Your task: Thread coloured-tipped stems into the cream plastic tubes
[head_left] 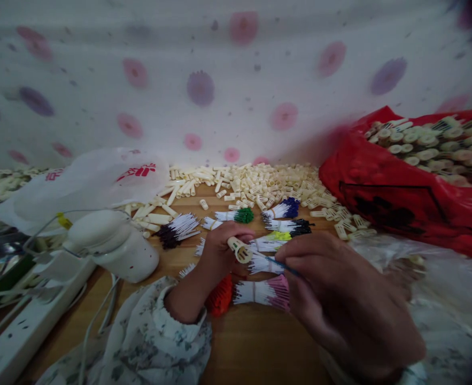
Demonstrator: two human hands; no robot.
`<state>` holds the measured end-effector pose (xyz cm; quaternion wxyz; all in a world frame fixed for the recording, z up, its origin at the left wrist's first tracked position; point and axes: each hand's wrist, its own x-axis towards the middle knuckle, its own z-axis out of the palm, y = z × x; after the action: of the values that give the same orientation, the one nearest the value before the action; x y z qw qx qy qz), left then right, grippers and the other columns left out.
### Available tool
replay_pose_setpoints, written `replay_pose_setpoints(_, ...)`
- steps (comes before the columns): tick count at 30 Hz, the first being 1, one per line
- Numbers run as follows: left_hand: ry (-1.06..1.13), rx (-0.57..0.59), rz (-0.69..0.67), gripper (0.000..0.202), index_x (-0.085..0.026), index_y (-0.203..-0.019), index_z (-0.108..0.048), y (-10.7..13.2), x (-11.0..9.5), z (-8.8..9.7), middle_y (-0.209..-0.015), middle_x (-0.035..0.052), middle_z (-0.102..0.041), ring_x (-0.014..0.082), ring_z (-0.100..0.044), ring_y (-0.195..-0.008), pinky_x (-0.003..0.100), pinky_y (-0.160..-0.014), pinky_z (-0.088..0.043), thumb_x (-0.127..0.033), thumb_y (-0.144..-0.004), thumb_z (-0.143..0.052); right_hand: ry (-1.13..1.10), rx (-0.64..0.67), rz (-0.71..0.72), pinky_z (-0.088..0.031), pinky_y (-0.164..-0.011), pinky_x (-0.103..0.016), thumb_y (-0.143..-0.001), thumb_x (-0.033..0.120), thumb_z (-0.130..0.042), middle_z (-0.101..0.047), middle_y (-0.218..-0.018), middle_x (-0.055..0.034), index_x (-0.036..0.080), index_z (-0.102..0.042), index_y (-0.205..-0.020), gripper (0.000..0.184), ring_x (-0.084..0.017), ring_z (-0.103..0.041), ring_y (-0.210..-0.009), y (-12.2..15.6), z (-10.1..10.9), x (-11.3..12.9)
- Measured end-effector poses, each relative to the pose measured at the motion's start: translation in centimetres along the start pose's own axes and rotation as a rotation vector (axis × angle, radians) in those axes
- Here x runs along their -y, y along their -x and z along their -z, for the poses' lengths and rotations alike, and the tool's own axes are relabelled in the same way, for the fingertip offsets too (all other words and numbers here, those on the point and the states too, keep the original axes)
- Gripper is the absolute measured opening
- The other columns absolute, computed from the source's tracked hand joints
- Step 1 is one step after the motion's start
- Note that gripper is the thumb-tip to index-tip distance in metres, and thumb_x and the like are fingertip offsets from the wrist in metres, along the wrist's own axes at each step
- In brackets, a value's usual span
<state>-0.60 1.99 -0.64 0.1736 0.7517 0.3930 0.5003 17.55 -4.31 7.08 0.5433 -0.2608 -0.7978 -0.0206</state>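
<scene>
My left hand [219, 251] is closed around a small cream plastic tube [239, 249], its open end turned toward my right hand. My right hand [340, 294] pinches a thin blue-tipped stick [278, 262] whose white end points at the tube's mouth. Bundles of white sticks with coloured tips lie on the wooden table [252, 342] around my hands: pink [265, 292], orange-red [221, 297], yellow-green [276, 240], green [238, 215], blue [283, 209] and dark purple [175, 231].
A heap of loose cream tubes [260, 184] runs along the back of the table. A red plastic bag [400, 187] full of tubes sits at the right. At the left are a white plastic bag [87, 184], a white rounded device [111, 243] and cables.
</scene>
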Motion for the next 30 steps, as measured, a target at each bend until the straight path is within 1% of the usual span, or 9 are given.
replay_pose_setpoints(8, -0.034, -0.051, -0.053, 0.009, -0.018, -0.078, -0.069, -0.2, 0.0, 0.0, -0.068, 0.0003, -0.067, 0.0131, -0.059, -0.063, 0.024, -0.060, -0.045, -0.021, -0.081, -0.061, 0.035, -0.002, 0.003, -0.053, -0.077, -0.018, -0.072, 0.004, -0.064, -0.069, -0.081, -0.0056, 0.014, -0.060, -0.087, 0.018, -0.011, -0.065, -0.077, 0.4, -0.2, 0.3)
replay_pose_setpoints(10, -0.025, -0.044, -0.060, 0.010, -0.018, -0.077, -0.068, -0.3, 0.1, 0.0, -0.068, 0.0006, -0.066, 0.0131, -0.058, -0.063, 0.025, -0.061, -0.045, -0.023, -0.081, -0.061, 0.020, -0.016, 0.005, -0.053, -0.077, -0.019, -0.071, 0.003, -0.065, -0.070, -0.081, -0.0059, 0.014, -0.060, -0.086, 0.019, -0.011, -0.066, -0.077, 0.4, -0.5, 0.3)
replay_pose_setpoints(13, -0.021, -0.008, -0.039, 0.013, -0.018, -0.082, -0.068, -0.2, 0.3, 0.1, -0.072, 0.0018, -0.067, 0.0156, -0.059, -0.068, 0.027, -0.065, -0.045, -0.029, -0.082, -0.061, -0.025, -0.046, -0.052, -0.054, -0.074, -0.021, -0.074, 0.003, -0.063, -0.070, -0.082, -0.0056, 0.015, -0.061, -0.088, 0.019, -0.012, -0.066, -0.079, 0.6, -1.2, -0.1)
replay_pose_setpoints(15, -0.036, 0.022, -0.008, 0.021, -0.019, -0.089, -0.067, 0.0, 0.6, 0.3, -0.078, 0.0029, -0.067, 0.0178, -0.060, -0.074, 0.029, -0.068, -0.045, -0.037, -0.082, -0.061, -0.070, -0.063, -0.089, -0.054, -0.073, -0.024, -0.076, 0.003, -0.061, -0.069, -0.083, -0.0053, 0.016, -0.061, -0.090, 0.019, -0.013, -0.065, -0.080, 0.9, -1.8, -0.7)
replay_pose_setpoints(17, -0.047, 0.061, 0.003, 0.039, -0.018, -0.096, -0.065, 0.1, 0.7, 0.5, -0.085, 0.0047, -0.065, 0.0201, -0.060, -0.079, 0.031, -0.071, -0.045, -0.053, -0.080, -0.058, -0.096, -0.064, -0.113, -0.053, -0.072, -0.026, -0.077, 0.003, -0.062, -0.067, -0.084, -0.0051, 0.017, -0.062, -0.089, 0.018, -0.014, -0.063, -0.080, 1.3, -2.4, -1.5)
replay_pose_setpoints(20, -0.063, 0.131, -0.026, 0.063, -0.017, -0.105, -0.061, 0.2, 0.7, 0.9, -0.091, 0.0077, -0.061, 0.0227, -0.057, -0.085, 0.034, -0.076, -0.044, -0.070, -0.079, -0.041, -0.075, -0.059, -0.160, -0.050, -0.066, -0.025, -0.075, 0.006, -0.064, -0.061, -0.083, -0.0041, 0.017, -0.065, -0.084, 0.014, -0.013, -0.059, -0.077, 1.8, -3.0, -2.8)
replay_pose_setpoints(22, -0.097, 0.157, -0.041, 0.066, -0.016, -0.107, -0.059, 0.2, 0.5, 1.1, -0.094, 0.0089, -0.060, 0.0233, -0.055, -0.089, 0.035, -0.079, -0.043, -0.070, -0.084, -0.029, -0.055, -0.063, -0.188, -0.049, -0.063, -0.024, -0.075, 0.007, -0.066, -0.057, -0.082, -0.0032, 0.017, -0.065, -0.082, 0.013, -0.012, -0.057, -0.075, 2.0, -3.2, -3.4)
replay_pose_setpoints(24, -0.142, 0.154, -0.051, 0.063, -0.017, -0.107, -0.059, 0.1, 0.4, 1.1, -0.094, 0.0090, -0.058, 0.0230, -0.053, -0.091, 0.035, -0.080, -0.041, -0.065, -0.087, -0.024, -0.040, -0.066, -0.202, -0.048, -0.063, -0.024, -0.074, 0.008, -0.066, -0.054, -0.082, -0.0027, 0.018, -0.064, -0.080, 0.012, -0.013, -0.055, -0.076, 2.2, -3.3, -3.7)
replay_pose_setpoints(30, -0.283, 0.043, -0.091, 0.056, -0.017, -0.097, -0.064, 0.0, 0.3, 0.8, -0.084, 0.0066, -0.054, 0.0215, -0.050, -0.084, 0.033, -0.074, -0.039, -0.062, -0.088, -0.031, -0.034, -0.067, -0.239, -0.047, -0.066, -0.027, -0.077, 0.009, -0.062, -0.055, -0.085, -0.0023, 0.019, -0.064, -0.083, 0.012, -0.014, -0.055, -0.078, 2.6, -3.6, -4.1)
